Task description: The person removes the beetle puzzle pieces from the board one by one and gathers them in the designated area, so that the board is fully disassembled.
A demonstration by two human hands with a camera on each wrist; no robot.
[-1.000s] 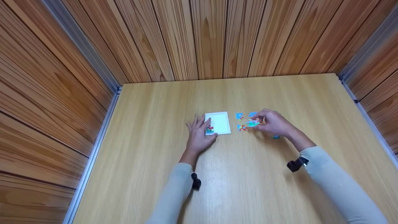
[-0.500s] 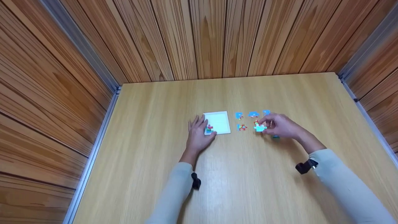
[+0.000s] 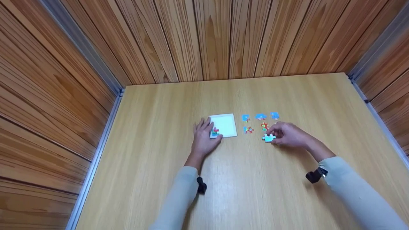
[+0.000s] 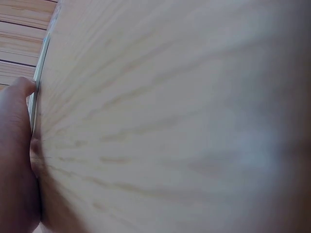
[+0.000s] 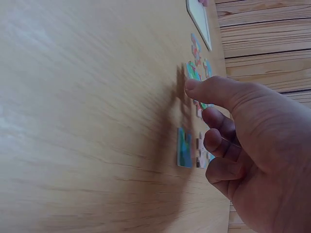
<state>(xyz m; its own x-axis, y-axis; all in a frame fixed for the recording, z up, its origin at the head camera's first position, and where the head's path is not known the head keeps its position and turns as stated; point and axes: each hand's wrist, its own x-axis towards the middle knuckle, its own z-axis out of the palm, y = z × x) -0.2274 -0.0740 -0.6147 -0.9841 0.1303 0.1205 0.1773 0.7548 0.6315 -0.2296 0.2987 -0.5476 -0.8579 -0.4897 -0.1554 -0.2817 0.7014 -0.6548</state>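
My left hand (image 3: pixel 204 139) rests along the left side of a square white puzzle tray (image 3: pixel 227 124), fingers spread and thumb at the near edge. One red and green puzzle piece (image 3: pixel 215 132) lies in the tray's near left corner. To the right, my right hand (image 3: pixel 289 134) pinches a light green and blue puzzle piece (image 3: pixel 268 138) between thumb and fingers. The right wrist view shows the thumb (image 5: pixel 209 89) over this held piece (image 5: pixel 192 71), just above the table. In the left wrist view, part of the left hand (image 4: pixel 17 145) touches the tray's edge.
Several loose pieces lie right of the tray: blue ones (image 3: pixel 260 116) in a far row, and a red and yellow one (image 3: pixel 248 130) and a red one (image 3: pixel 264 126) nearer. Another green and blue piece (image 5: pixel 184 148) lies by the right hand. Wooden walls (image 3: pixel 217 38) enclose the table.
My right hand has moved right and towards me with the pinched piece, uncovering pieces in the far row and the red one. The left hand has stayed almost still at the tray.
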